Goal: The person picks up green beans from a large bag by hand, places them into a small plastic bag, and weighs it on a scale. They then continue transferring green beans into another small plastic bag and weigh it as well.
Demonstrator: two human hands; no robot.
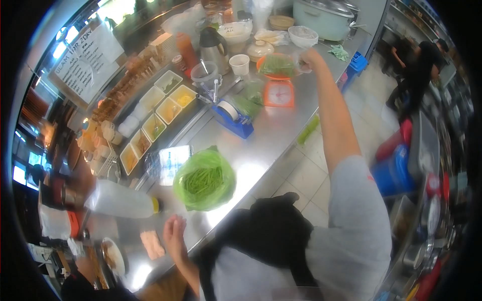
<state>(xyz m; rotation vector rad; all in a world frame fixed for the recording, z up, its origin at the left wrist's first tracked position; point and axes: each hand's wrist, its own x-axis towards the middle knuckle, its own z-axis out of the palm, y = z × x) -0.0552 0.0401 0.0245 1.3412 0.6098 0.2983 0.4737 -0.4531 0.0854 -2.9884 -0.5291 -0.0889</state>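
My right hand [312, 59] is closed on the edge of a clear plastic bag of greens [277, 65], which rests on the orange pan of a kitchen scale [279, 94]. Near the front edge of the steel counter, my left hand [175, 233] hovers with its fingers somewhat apart and nothing in them. Just beyond it lies an open green bag [205, 179] full of thin green beans. Beside the scale, another bag of greens [247, 103] leans against a blue tape dispenser [233, 120].
Sauce trays [154, 127] line the counter's far side. A steel jug [213, 49], a white cup [239, 64] and a large pot [323, 20] stand farther along. Bottom left, someone's hand [85, 267] is near a plate. Another person [424, 65] is at the right.
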